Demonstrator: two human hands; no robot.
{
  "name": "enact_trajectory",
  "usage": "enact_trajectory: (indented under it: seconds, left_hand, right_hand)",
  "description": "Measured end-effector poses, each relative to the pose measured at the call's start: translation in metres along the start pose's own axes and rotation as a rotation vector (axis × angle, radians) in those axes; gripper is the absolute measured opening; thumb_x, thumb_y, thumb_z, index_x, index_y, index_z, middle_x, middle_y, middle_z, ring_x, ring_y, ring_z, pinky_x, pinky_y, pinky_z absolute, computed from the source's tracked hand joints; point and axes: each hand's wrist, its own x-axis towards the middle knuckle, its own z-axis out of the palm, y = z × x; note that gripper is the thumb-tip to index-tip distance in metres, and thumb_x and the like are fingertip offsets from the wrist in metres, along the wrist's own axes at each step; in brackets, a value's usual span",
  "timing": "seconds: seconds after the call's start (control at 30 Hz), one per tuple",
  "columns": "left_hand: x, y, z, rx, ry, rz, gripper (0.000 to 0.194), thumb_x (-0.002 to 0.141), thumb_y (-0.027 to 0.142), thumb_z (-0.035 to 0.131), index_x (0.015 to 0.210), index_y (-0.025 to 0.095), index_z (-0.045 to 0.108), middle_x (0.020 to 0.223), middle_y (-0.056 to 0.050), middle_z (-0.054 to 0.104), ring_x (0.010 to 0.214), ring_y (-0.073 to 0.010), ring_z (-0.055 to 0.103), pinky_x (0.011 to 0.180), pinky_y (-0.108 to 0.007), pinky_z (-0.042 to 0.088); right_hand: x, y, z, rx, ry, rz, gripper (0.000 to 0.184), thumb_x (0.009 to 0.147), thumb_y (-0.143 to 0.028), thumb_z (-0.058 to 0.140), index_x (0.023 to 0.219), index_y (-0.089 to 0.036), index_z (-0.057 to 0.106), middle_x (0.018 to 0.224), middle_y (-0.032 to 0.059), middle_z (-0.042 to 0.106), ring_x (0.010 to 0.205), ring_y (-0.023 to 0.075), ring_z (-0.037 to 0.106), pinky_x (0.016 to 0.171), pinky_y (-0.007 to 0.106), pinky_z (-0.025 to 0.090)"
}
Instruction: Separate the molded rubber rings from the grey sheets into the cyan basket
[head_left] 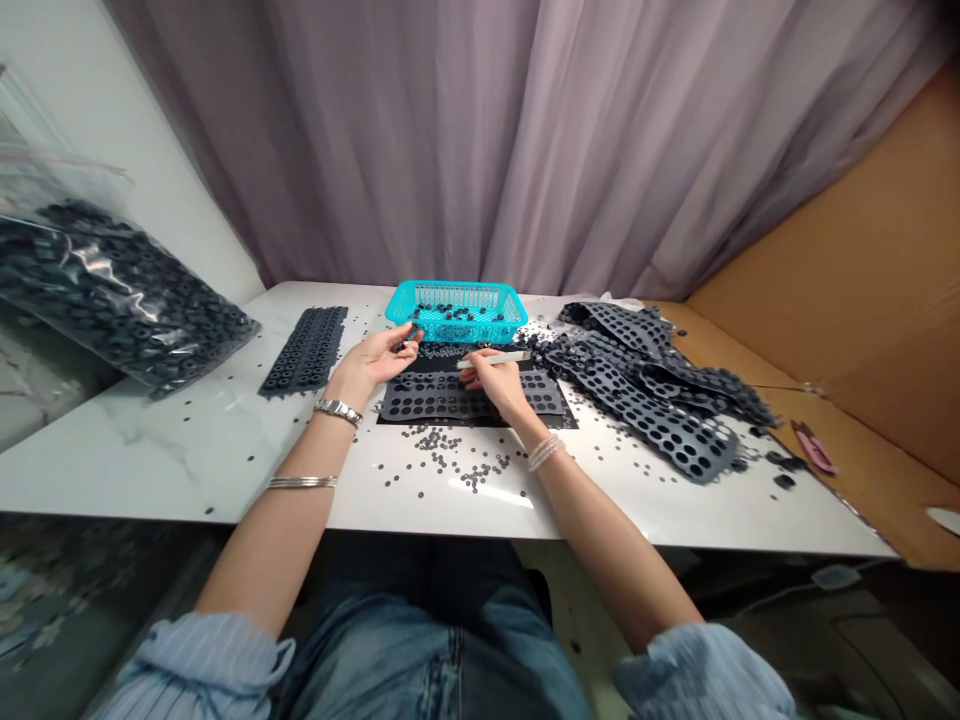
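Beside the basket's front left corner, my left hand is closed, pinching a small black foam ring between thumb and fingertips. My right hand grips a slim, pale, pen-like tool that lies slantwise across the fingers; its working tip is hard to make out. Under both hands is a dark sheet with rows of round pieces, resting on a black mat. Just behind them stands a turquoise basket with several black rings in it.
At left are a ring-patterned black sheet and a large clear bag full of black rings. Punched-out sheets pile up at right. Small black discs litter the white table. A pink cutter lies on cardboard.
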Motion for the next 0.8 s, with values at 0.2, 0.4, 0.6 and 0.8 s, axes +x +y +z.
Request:
enact_trajectory:
  seconds: [0.2,0.4,0.6,0.8]
  left_hand:
    - [0.0007,-0.0049,0.0059,-0.253,-0.031,-0.105,0.016,0.091,0.009,0.049,0.078,0.014,0.055,0.080,-0.008,0.057,0.056,-0.0059,0.044,0.041,-0.013,0.035]
    - [0.0014,-0.0060,0.0066,-0.359,-0.026,-0.126,0.013,0.091,0.010,0.052,0.080,0.014,0.058,0.083,-0.008,0.061,0.056,-0.0058,0.044,0.041,-0.013,0.034]
    - [0.0038,-0.0101,0.0063,-0.382,-0.002,-0.124,0.013,0.089,0.012,0.058,0.076,0.014,0.058,0.084,-0.008,0.061,0.057,-0.0059,0.046,0.042,-0.013,0.034]
    - [0.0006,-0.0078,0.0101,-0.341,-0.015,-0.088,0.012,0.088,0.008,0.053,0.078,0.012,0.058,0.089,-0.011,0.061,0.068,-0.0085,0.057,0.050,-0.014,0.044]
  right_hand:
    - [-0.0008,-0.0016,-0.0011,0.069,0.024,0.020,0.015,0.076,-0.023,0.051,0.079,-0.016,0.064,0.063,0.0046,0.070,0.061,0.0162,0.069,0.054,0.024,0.058]
    - [-0.0023,0.0003,-0.0004,0.087,0.016,0.018,0.015,0.075,-0.022,0.051,0.078,-0.016,0.065,0.062,0.0047,0.070,0.059,0.0161,0.069,0.054,0.024,0.057]
    - [-0.0022,0.0012,-0.0005,0.082,0.004,0.017,0.016,0.074,-0.022,0.051,0.077,-0.016,0.065,0.062,0.0045,0.070,0.060,0.0160,0.069,0.054,0.024,0.056]
    - [-0.0022,0.0009,0.0000,0.086,0.000,0.010,0.016,0.074,-0.021,0.051,0.077,-0.015,0.065,0.062,0.0046,0.070,0.058,0.0155,0.068,0.053,0.023,0.056]
